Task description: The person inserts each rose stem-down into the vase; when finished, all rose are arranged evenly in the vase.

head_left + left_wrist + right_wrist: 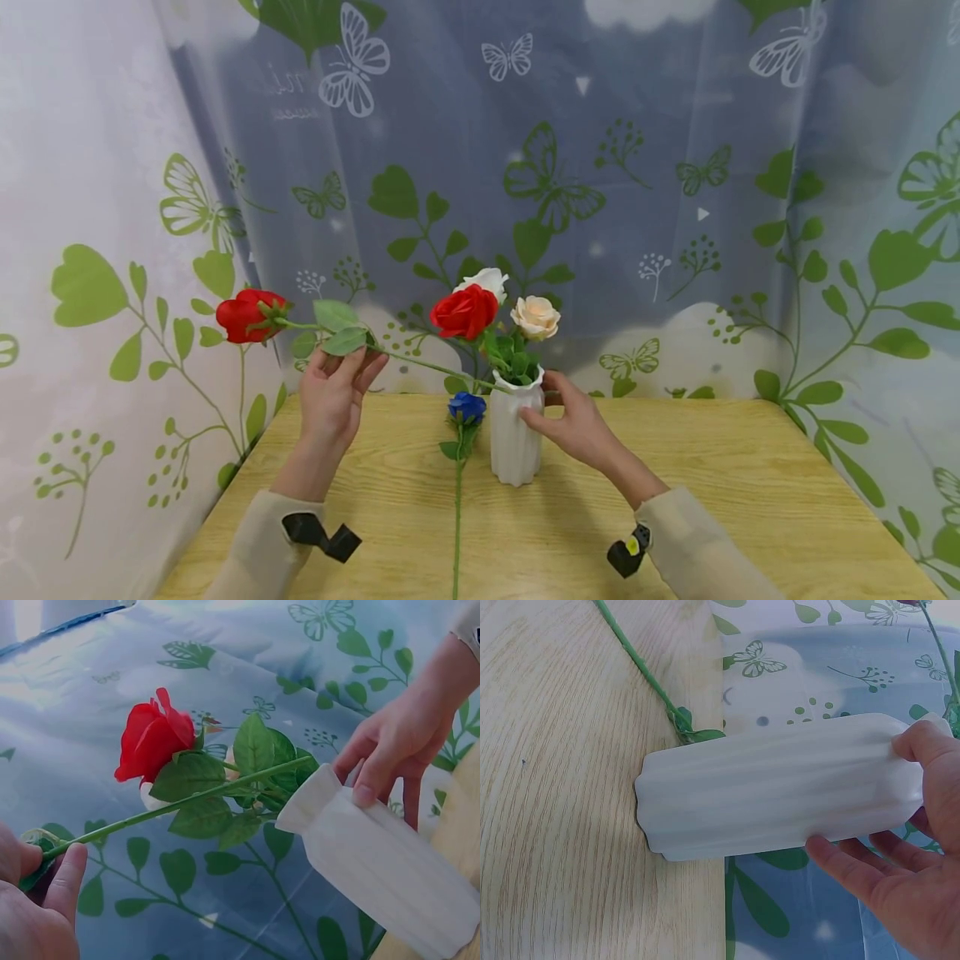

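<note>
Red rose (251, 317) was in the left hand (333, 400), pinched between thumb and fingers on the stem (427, 364) by the leaves. Right hand (577, 421) gripped the white vase (515, 442) near the top, thumb to the front, fingers round the far side. Both hands were thus occupied.

Key relation: stem against vase. Stem's long axis ran slantwise, closer to level than upright, bloom out to the left, free end pointing right and slightly down at the vase rim (306, 802). Vase stood upright on the counter (637, 517), so the two axes crossed at a wide angle. Free end was right by the rim; whether it touched or just overlapped it, could not tell. Right hand was the nearer one to that end; left hand sat well back along the stem, off to the vase's left.

By judgement, going in would need the bloom raised and the stem swung nearer upright, with leaves around the mouth possibly in the way. Second red rose (465, 311), white rose (485, 283) and cream rose (536, 317) stood in the vase. Blue rose (467, 407) lay on the counter just left of it, stem towards the person.
</note>
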`<state>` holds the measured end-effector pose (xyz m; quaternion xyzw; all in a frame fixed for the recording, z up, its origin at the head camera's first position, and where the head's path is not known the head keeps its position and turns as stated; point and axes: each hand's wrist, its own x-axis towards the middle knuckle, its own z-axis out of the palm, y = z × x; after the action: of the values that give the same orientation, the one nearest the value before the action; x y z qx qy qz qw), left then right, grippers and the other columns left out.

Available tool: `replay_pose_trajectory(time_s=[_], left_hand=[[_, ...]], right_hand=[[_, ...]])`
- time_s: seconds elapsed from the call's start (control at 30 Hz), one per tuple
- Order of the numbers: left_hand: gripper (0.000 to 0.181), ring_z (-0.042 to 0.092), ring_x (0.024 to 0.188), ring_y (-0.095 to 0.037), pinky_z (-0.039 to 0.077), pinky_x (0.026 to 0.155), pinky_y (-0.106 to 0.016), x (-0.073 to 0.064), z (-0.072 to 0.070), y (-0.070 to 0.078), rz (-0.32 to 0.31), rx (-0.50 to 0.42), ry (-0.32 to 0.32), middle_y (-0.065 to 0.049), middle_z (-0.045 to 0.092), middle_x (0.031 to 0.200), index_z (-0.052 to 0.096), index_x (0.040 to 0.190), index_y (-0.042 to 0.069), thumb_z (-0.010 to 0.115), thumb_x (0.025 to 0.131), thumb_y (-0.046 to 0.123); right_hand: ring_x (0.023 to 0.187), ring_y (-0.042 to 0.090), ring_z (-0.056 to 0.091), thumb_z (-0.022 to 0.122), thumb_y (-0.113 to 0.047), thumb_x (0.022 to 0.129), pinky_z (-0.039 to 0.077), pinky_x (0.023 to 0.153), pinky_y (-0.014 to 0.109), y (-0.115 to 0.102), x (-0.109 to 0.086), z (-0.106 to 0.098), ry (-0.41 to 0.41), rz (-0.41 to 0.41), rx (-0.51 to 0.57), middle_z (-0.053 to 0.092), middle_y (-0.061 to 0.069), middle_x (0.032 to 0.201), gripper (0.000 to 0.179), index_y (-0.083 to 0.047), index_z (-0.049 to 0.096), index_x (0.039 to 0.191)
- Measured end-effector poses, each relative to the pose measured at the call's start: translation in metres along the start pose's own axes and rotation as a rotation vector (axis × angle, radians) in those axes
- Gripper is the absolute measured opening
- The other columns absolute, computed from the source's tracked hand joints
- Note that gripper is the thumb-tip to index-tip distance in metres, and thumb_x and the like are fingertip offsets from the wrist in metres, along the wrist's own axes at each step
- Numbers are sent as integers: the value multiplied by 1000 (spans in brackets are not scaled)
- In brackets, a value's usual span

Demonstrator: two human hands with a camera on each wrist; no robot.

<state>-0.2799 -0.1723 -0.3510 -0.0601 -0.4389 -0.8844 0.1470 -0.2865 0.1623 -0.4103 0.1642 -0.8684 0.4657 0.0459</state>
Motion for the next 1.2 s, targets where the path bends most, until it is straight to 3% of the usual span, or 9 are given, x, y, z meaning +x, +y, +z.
replay_pose_trajectory(time_s=[0.13,0.3,0.57,0.73,0.9,1.2], left_hand=[[33,77,92,-18,66,90,-32,1,4,0,21,-24,20,-3,71,108,61,133,7,65,102,0],[34,77,91,-18,66,89,-34,1,11,-2,52,22,28,-1,71,107,61,133,7,63,102,-4],[40,75,97,-16,65,93,-37,-1,25,-9,106,185,-86,0,71,114,55,142,7,57,104,-7],[38,75,97,-18,66,92,-39,-1,36,-16,130,211,-146,-2,73,115,56,139,4,59,103,-8],[38,77,102,-20,66,90,-39,-2,47,-26,169,231,-188,-7,74,119,57,138,-2,60,101,-11],[37,78,101,-16,67,86,-37,-5,64,-42,222,260,-229,-34,64,137,55,134,-10,61,99,-14]], right_hand=[[133,41,60,74,-39,100,60,102,54,0,0,0,0,6,-1,53,21,153,76,-5,40,159],[133,41,60,74,-39,100,60,102,54,2,0,1,-2,12,-1,54,21,152,75,-5,41,158],[132,40,61,74,-39,99,60,101,53,3,0,1,4,9,2,55,19,150,73,-9,43,157],[133,40,61,74,-38,99,60,102,53,3,0,1,2,13,5,55,19,151,72,-9,43,157],[133,40,61,74,-39,100,60,102,52,3,0,1,1,15,7,55,19,151,73,-9,42,158],[132,38,62,74,-41,99,61,101,52,3,1,0,3,8,2,56,17,150,73,-10,43,157]])
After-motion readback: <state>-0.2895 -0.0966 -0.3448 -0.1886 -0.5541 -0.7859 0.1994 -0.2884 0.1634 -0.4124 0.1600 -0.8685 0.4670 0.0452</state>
